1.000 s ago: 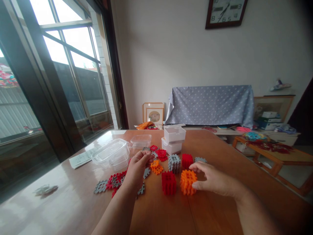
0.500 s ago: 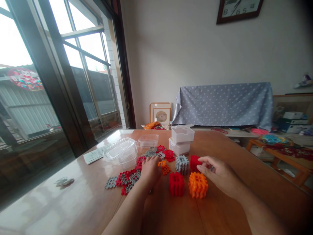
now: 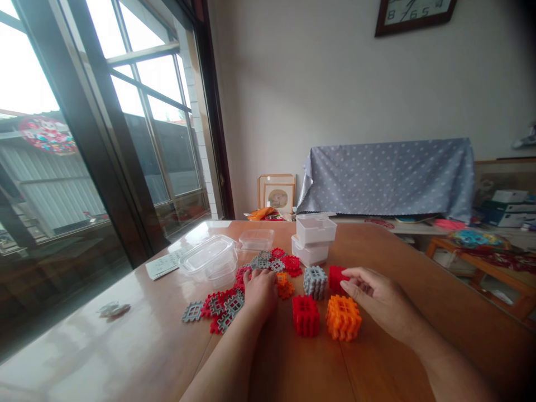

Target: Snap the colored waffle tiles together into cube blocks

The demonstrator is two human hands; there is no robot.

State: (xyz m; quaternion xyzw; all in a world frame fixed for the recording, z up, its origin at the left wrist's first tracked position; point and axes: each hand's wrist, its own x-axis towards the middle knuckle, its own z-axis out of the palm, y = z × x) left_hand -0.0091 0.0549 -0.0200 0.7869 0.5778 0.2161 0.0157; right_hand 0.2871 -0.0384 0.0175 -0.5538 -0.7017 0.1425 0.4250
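Note:
My right hand (image 3: 372, 287) is closed at the right side of a red cube (image 3: 336, 278), thumb and forefinger against its edge. Beside that cube stands a grey cube (image 3: 315, 282). Closer to me are another red cube (image 3: 305, 316) and an orange cube (image 3: 343, 317), all made of notched square tiles. My left hand (image 3: 260, 290) reaches palm down over a loose pile of tiles, its fingers apart and their tips partly hidden. Around it lie grey tiles (image 3: 234, 302), red tiles (image 3: 292, 264) and orange tiles (image 3: 285, 287).
Behind the pile stand clear plastic containers (image 3: 209, 257), a shallow clear tray (image 3: 257, 240) and two stacked white boxes (image 3: 315, 229). Written paper (image 3: 164, 264) lies at the left, with a small clear packet (image 3: 113, 309) nearer. All rest on a wooden table (image 3: 377, 245).
My left hand has shifted slightly down, uncovering more of the orange tiles. My right hand stays by the red cube. The whole view has shifted slightly.

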